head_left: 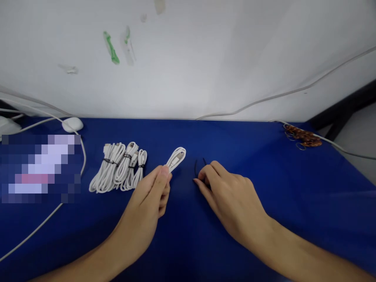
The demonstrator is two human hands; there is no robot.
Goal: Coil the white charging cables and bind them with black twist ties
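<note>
A coiled white cable (177,157) is gripped in my left hand (152,194), its looped end and a metal plug poking out above the thumb. To its right, my right hand (230,194) pinches a thin black twist tie (196,167) close to the table; one end of the tie shows left of the fingers and another bit above them. Left of my left hand lie several bundled white cables (110,168) side by side, each bundle bound with a black tie. The lower part of the held cable is hidden in my palm.
The blue table (188,243) meets a pale wall (205,58). A white mouse-like object (73,124) and a loose white cord (41,223) lie at the left, near a blurred-out patch. Brown beaded strands (304,136) sit at the right rear beside a grey cord (343,145).
</note>
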